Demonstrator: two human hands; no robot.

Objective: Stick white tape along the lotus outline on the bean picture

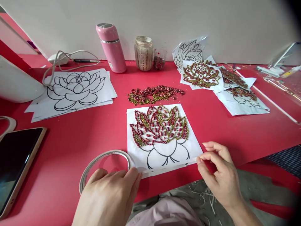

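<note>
My left hand (109,193) grips a roll of tape (82,178) at the table's front edge, its fingers curled over the roll's near side. A narrow strip of tape (170,166) stretches from the roll to the right. My right hand (219,171) pinches the strip's far end between thumb and forefinger, the other fingers loosely bent. The strip runs along the lower edge of a white sheet (138,158) with a printed lotus. Red and green beans (162,125) cover the upper petals; the lower petals show only black outlines.
Loose beans (156,94) lie behind the sheet. Printed lotus sheets (77,89) are at left, bean-covered ones (202,75) at back right. A pink flask (113,50), a glass jar (143,53) and a small cup (160,61) stand behind. A phone (18,166) lies left.
</note>
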